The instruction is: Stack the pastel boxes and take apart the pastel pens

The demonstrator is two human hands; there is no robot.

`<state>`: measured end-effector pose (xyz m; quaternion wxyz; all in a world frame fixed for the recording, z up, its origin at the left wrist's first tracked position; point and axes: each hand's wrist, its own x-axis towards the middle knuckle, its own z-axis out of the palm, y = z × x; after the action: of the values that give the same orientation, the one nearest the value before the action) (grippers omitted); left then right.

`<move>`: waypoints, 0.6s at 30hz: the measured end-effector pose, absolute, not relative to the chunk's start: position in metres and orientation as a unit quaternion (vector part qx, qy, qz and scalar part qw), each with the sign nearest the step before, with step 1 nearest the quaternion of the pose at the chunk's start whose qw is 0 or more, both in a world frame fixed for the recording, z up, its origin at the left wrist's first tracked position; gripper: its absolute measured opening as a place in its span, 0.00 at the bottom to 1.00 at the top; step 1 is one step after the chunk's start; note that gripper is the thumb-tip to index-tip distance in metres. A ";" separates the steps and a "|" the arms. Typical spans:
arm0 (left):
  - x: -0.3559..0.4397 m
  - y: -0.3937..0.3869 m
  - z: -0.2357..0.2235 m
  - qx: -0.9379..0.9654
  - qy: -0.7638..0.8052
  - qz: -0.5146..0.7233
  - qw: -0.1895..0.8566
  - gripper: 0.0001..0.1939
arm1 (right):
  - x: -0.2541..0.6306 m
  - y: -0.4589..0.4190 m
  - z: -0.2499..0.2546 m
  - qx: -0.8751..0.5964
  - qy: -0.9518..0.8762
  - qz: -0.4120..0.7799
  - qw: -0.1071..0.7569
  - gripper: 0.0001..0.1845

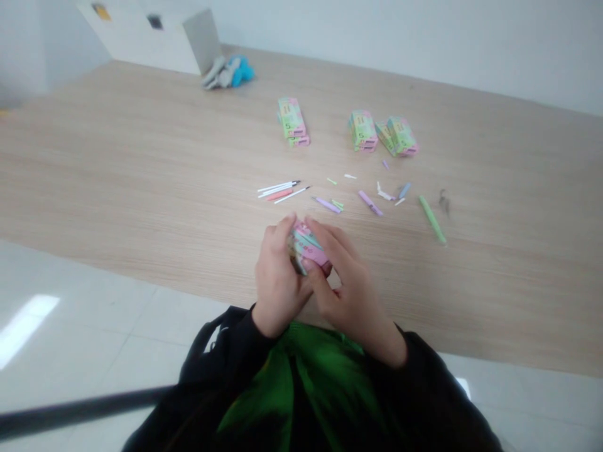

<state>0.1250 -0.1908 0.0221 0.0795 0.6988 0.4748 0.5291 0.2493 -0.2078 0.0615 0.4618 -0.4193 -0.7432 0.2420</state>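
Near the table's front edge, both hands hold a small pink and mint printed box (308, 243). My left hand (279, 267) wraps its left side. My right hand (346, 270) grips the right side, with fingers and thumb on the patterned face. Palms and fingers hide part of the box. Just beyond lie several thin white pen refills (277, 188) with dark tips and a red pen barrel (280, 194). A purple pen part (327, 204) lies close to the hands, with small green pieces (337, 205) beside it.
Stacked printed boxes stand farther back: left (292, 118), middle (362, 130) and right (402, 136). A purple tube (370, 203), white bits (384, 193), a blue piece (404, 191) and a green tube (432, 219) lie rightward. Gloves (228, 72) rest by a white box (202, 41).
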 end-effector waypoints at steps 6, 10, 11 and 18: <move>0.127 -0.191 0.017 0.706 0.433 0.556 0.070 0.33 | 0.255 -0.211 0.054 -0.439 -0.681 0.277 0.516 0.14; 0.128 -0.189 0.015 0.713 0.419 0.558 0.065 0.31 | 0.264 -0.211 0.068 -0.433 -0.705 0.280 0.487 0.10; 0.128 -0.189 0.014 0.713 0.420 0.557 0.063 0.31 | 0.265 -0.211 0.070 -0.428 -0.711 0.272 0.487 0.10; 0.127 -0.187 0.016 0.730 0.404 0.546 0.075 0.42 | 0.272 -0.203 0.087 -0.469 -0.669 0.371 0.442 0.14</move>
<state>0.1272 -0.1873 0.0155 0.0750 0.7301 0.4039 0.5461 0.2723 -0.2033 0.0868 0.4417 -0.4691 -0.6688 0.3709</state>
